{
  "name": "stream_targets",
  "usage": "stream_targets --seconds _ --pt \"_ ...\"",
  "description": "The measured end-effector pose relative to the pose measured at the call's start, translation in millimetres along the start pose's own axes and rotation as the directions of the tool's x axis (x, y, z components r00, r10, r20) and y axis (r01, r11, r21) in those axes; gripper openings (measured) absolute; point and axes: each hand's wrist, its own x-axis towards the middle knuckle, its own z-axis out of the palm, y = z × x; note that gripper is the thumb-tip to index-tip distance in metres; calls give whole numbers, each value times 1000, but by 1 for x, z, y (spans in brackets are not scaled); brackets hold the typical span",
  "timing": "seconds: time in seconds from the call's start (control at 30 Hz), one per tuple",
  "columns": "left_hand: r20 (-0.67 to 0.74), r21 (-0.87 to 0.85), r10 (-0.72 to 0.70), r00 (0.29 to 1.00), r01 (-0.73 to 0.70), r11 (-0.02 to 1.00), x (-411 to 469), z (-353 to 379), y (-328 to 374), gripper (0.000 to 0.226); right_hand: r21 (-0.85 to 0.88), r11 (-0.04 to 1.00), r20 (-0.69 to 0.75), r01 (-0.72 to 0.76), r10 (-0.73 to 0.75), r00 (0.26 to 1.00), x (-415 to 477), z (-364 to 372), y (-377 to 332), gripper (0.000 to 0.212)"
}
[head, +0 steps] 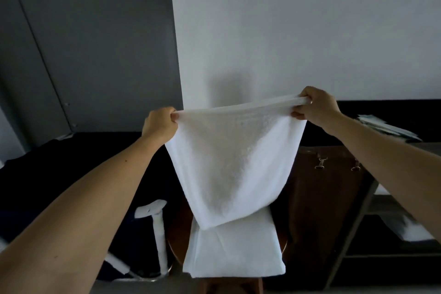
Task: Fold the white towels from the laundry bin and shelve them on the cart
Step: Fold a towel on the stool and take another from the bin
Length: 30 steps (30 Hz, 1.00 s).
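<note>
White towel (229, 162) held up in the air, top edge stretched taut between two hands set well apart: left hand (160, 126) pinches the left corner, right hand (315, 105) grips the bunched right corner, fingers curled round the cloth. Lower end hangs down onto a flat white layer (233, 253) lying across the middle of a round brown top (177, 229); cannot tell whether that layer is the same towel. Right of it: brown fabric panel (322, 198) with two metal clips, then the cart (353, 234), stacked white towels (415, 231) on one shelf.
</note>
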Motion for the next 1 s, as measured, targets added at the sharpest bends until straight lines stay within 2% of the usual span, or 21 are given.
stream_targets --seconds 0.13,0.33,0.53,0.8,1.0 --pt "94 17 35 995 -37 999 -37 12 -16 21 -168 978 48 -121 131 990 -48 -4 12 25" --pt "300 11 28 954 -32 999 -103 26 -51 23 -277 922 102 -272 309 946 -123 4 38 24" --pt "356 16 74 932 -85 996 -140 37 -68 26 -338 866 131 -369 431 893 -170 7 53 17" --pt "381 65 69 922 -101 993 -128 72 -67 26 -474 788 111 -393 496 861 -163 19 92 17" --pt "426 103 20 905 -70 992 -95 150 -80 27 -516 757 146 -400 539 830 -108 55 152 16"
